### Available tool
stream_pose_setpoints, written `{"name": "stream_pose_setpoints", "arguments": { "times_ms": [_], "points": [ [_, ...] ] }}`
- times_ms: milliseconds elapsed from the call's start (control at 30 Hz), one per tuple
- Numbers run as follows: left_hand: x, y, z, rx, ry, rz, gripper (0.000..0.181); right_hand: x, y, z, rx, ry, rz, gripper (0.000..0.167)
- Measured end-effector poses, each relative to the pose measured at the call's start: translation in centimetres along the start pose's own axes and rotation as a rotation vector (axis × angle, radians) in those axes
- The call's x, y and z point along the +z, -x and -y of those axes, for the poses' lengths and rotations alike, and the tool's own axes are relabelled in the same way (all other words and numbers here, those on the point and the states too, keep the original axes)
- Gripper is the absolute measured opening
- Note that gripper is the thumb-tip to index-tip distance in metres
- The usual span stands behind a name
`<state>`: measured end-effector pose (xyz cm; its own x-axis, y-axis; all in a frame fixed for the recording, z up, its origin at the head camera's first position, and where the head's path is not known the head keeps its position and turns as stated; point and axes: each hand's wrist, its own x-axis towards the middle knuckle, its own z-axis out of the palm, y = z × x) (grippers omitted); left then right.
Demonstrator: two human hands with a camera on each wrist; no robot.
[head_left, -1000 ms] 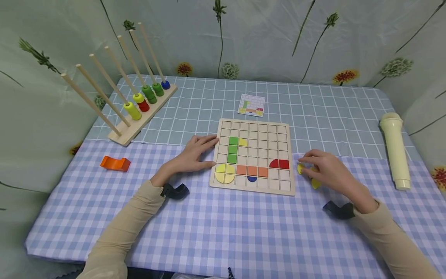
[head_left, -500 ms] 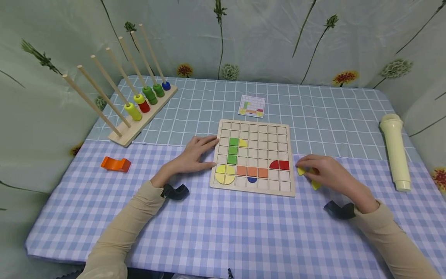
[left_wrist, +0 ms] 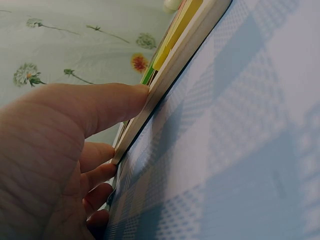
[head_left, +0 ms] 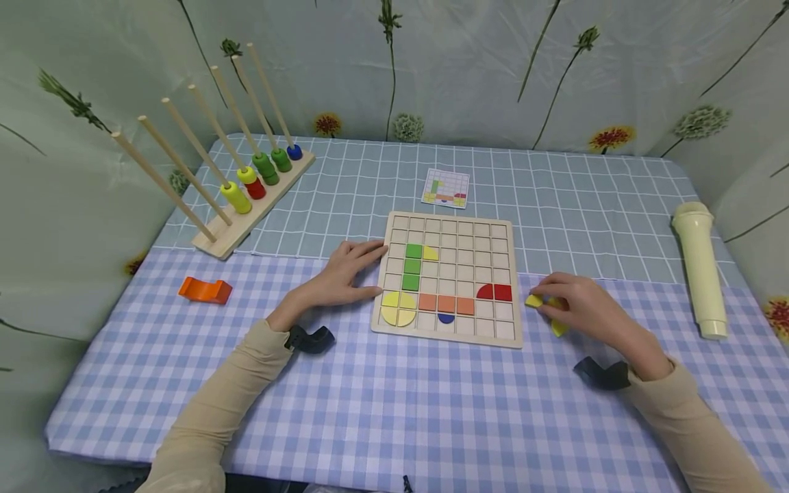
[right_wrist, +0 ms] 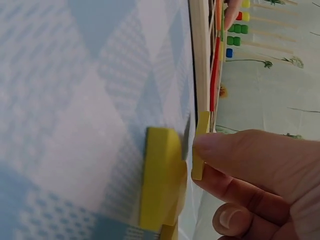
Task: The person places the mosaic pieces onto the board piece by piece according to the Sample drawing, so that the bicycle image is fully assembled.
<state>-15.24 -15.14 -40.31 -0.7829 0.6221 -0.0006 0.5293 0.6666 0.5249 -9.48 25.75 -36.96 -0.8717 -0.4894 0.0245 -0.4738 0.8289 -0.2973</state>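
Note:
My right hand (head_left: 573, 301) pinches a small yellow quarter-circle tile (head_left: 533, 300) between thumb and fingers, just off the board's right side. Beneath that hand, more yellow pieces (right_wrist: 157, 180) lie on the cloth, partly hidden by it in the head view. My left hand (head_left: 346, 274) touches the left edge of a wooden grid board (head_left: 446, 339), thumb and fingertips against the rim. Set in the board's cells are green squares (head_left: 411, 266), a yellow quarter piece (head_left: 430, 253), a yellow circle (head_left: 398, 309), orange squares (head_left: 446, 302), a blue half circle (head_left: 446, 318) and red pieces (head_left: 494, 292).
Behind the board lies a small printed pattern card (head_left: 445, 188). A peg stand (head_left: 231, 233) with coloured beads stands at the back left. An orange block (head_left: 205, 290) rests at the left, and a cream cylinder (head_left: 699, 270) lies along the right side.
My right hand has taken hold of the yellow tile and turned it flatter between its fingertips. The left hand stays against the board.

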Motion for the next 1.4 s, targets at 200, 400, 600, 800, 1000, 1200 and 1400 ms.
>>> {"name": "stream_pose_setpoints", "arguments": {
  "times_ms": [200,400,600,800,1000,1200,1400],
  "points": [
    [-0.1,0.1,-0.1,-0.003,0.004,0.002,0.075,0.2,0.2,0.1,-0.038,0.007,-0.092,0.024],
    [0.0,0.0,0.0,0.002,-0.005,-0.001,0.076,0.2,0.0,0.6,-0.07,-0.013,-0.132,0.026],
    [0.0,-0.2,0.1,0.015,-0.011,-0.01,0.076,0.3,-0.5,1.2,-0.104,-0.022,-0.157,0.026],
    [0.0,-0.2,0.2,0.004,-0.008,-0.003,0.076,0.5,-1.2,2.0,-0.122,-0.071,-0.144,0.026],
    [0.0,-0.2,0.1,0.0,-0.006,0.0,0.076,1.1,-1.6,2.3,-0.161,-0.078,-0.156,0.026],
    [0.0,-0.2,0.1,0.003,-0.007,0.002,0.075,1.5,-2.0,3.0,-0.18,-0.103,-0.102,0.025],
    [0.2,-0.2,0.2,0.012,-0.006,-0.007,0.077,2.0,-2.1,3.6,-0.237,-0.098,-0.123,0.024]
  ]
}}
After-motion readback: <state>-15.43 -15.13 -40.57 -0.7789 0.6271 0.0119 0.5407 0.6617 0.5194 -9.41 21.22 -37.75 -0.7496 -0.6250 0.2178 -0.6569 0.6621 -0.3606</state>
